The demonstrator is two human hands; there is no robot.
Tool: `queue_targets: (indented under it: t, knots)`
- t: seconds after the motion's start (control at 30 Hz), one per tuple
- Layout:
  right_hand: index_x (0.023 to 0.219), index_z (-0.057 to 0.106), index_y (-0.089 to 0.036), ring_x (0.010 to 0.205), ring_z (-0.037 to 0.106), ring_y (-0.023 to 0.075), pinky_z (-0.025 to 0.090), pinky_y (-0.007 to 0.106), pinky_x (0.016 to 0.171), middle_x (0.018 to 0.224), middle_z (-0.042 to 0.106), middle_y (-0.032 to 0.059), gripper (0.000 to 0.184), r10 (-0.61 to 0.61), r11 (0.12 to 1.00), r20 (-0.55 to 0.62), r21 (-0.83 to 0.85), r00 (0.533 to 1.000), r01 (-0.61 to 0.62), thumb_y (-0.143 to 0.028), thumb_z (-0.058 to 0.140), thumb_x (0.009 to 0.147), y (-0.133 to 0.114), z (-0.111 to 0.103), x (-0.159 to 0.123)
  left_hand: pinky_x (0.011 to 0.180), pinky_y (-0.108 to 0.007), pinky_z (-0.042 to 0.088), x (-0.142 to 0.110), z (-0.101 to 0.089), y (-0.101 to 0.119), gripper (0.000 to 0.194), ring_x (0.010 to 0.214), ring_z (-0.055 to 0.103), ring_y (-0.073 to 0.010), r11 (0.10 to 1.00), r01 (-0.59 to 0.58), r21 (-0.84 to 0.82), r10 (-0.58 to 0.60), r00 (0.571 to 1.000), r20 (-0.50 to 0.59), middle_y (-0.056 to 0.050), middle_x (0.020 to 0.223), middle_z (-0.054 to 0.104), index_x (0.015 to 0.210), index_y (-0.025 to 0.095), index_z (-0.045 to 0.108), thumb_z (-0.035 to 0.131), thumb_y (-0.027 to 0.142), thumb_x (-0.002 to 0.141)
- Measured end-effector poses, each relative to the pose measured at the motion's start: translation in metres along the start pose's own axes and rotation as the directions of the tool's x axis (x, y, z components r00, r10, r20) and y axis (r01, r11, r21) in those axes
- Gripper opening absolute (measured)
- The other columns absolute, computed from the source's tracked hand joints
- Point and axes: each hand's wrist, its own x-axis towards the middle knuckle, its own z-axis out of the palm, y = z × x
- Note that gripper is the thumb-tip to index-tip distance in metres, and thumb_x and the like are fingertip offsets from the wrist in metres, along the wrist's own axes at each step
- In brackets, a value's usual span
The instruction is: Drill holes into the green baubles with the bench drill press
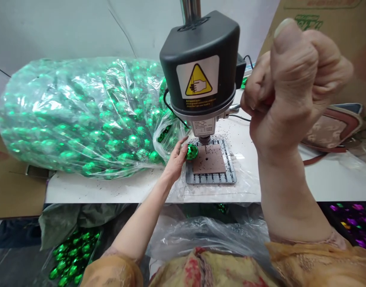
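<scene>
My left hand (177, 158) is closed on a shiny green faceted ball (192, 152) at the left edge of a brown square board (214, 163). This board has a dark hole and lies on the slotted metal base (232, 175) of a bench drill press (200, 71). Above the board, the thin drill bit (205, 148) points down, to the right of the ball and apart from it. My right hand (296, 75) is raised in a fist beside the drill head. A silver lever (235, 107) runs from the machine to its fingers, which hide the grip.
A large clear bag (81, 119) full of green balls lies at left, its mouth near my left hand. Dark shavings dot the white table (111, 191). A brown-trimmed bag (332, 127) and cardboard box (344, 44) stand right. Below are more green balls (72, 255) and purple ones (359, 227).
</scene>
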Motion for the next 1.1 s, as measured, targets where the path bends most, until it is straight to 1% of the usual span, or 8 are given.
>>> queue_targets:
  t: [0.03, 0.1, 0.2, 0.37, 0.5, 0.6, 0.8, 1.1]
  knots:
    - [0.051, 0.035, -0.022, 0.036, 0.032, 0.0066, 0.017, 0.031, 0.039, 0.042, 0.028, -0.0067, 0.056, -0.014, 1.000, -0.005, 0.018, 1.000, 0.014, -0.056, 0.070, 0.078, 0.001, 0.000, 0.000, 0.062, -0.029, 0.053, 0.001, 0.001, -0.001, 0.064, 0.076, 0.066, -0.0164, 1.000, -0.017, 0.004, 0.017, 1.000, 0.000, -0.003, 0.096, 0.068, 0.125, 0.028, 0.058, 0.064, 0.074, 0.080]
    - [0.052, 0.036, -0.022, 0.036, 0.032, 0.0065, 0.016, 0.030, 0.039, 0.042, 0.029, -0.0069, 0.054, -0.014, 0.999, -0.012, 0.040, 1.000, 0.014, -0.051, 0.073, 0.077, 0.002, -0.001, 0.000, 0.062, -0.028, 0.053, 0.002, 0.003, -0.002, 0.065, 0.074, 0.067, -0.0159, 0.998, -0.030, -0.051, 0.030, 1.000, 0.003, -0.003, 0.096, 0.069, 0.114, 0.025, 0.060, 0.073, 0.073, 0.072]
    - [0.052, 0.035, -0.022, 0.036, 0.032, 0.0060, 0.017, 0.029, 0.039, 0.043, 0.029, -0.0071, 0.052, -0.026, 0.999, 0.001, 0.043, 1.000, 0.026, -0.047, 0.074, 0.077, 0.003, -0.001, 0.000, 0.069, -0.030, 0.056, 0.003, 0.008, -0.003, 0.066, 0.073, 0.069, -0.0152, 0.982, 0.018, -0.186, -0.020, 1.000, -0.008, 0.001, 0.090, 0.069, 0.104, 0.024, 0.051, 0.090, 0.056, 0.060]
    - [0.053, 0.034, -0.022, 0.037, 0.031, 0.0056, 0.017, 0.027, 0.041, 0.044, 0.026, -0.0073, 0.050, -0.047, 0.999, -0.015, -0.019, 0.999, 0.046, -0.044, 0.069, 0.082, 0.006, -0.001, -0.002, 0.072, -0.023, 0.051, 0.005, 0.014, -0.010, 0.060, 0.071, 0.066, -0.0100, 0.973, -0.035, -0.227, -0.005, 0.985, -0.173, 0.005, 0.080, 0.068, 0.102, 0.022, 0.051, 0.089, 0.050, 0.065]
    - [0.054, 0.036, -0.021, 0.035, 0.030, 0.0046, 0.016, 0.027, 0.040, 0.043, 0.026, -0.0084, 0.048, -0.075, 0.997, -0.023, 0.013, 0.997, 0.075, -0.042, 0.068, 0.083, 0.007, 0.000, -0.001, 0.088, -0.029, 0.051, 0.007, 0.013, -0.021, 0.061, 0.091, 0.069, -0.0153, 0.981, -0.113, -0.157, 0.101, 0.991, -0.083, -0.002, 0.095, 0.073, 0.120, 0.022, 0.057, 0.085, 0.048, 0.073]
    - [0.054, 0.035, -0.021, 0.036, 0.032, 0.0047, 0.016, 0.026, 0.040, 0.043, 0.029, -0.0082, 0.047, -0.050, 0.999, 0.002, 0.013, 0.999, 0.050, -0.039, 0.068, 0.083, 0.007, 0.000, -0.001, 0.093, -0.030, 0.050, 0.009, 0.009, -0.025, 0.054, 0.102, 0.067, -0.0174, 0.982, -0.168, -0.081, 0.167, 0.986, -0.022, -0.006, 0.110, 0.072, 0.118, 0.022, 0.061, 0.082, 0.048, 0.076]
    - [0.055, 0.037, -0.021, 0.037, 0.030, 0.0043, 0.017, 0.027, 0.041, 0.043, 0.029, -0.0080, 0.047, -0.062, 0.998, 0.004, 0.006, 0.998, 0.062, -0.042, 0.069, 0.082, 0.006, -0.002, -0.001, 0.090, -0.030, 0.052, 0.007, 0.015, -0.026, 0.052, 0.097, 0.068, -0.0164, 0.979, -0.200, -0.040, 0.200, 0.980, 0.016, -0.004, 0.104, 0.072, 0.116, 0.022, 0.057, 0.079, 0.052, 0.079]
    - [0.054, 0.038, -0.021, 0.037, 0.033, 0.0047, 0.018, 0.026, 0.040, 0.044, 0.027, -0.0077, 0.047, -0.076, 0.997, 0.040, 0.012, 0.996, 0.075, -0.045, 0.069, 0.081, 0.008, -0.004, 0.000, 0.098, -0.035, 0.052, 0.005, 0.029, -0.035, 0.055, 0.110, 0.066, -0.0203, 0.975, -0.224, 0.010, 0.223, 0.974, 0.045, -0.007, 0.114, 0.069, 0.119, 0.022, 0.054, 0.076, 0.054, 0.081]
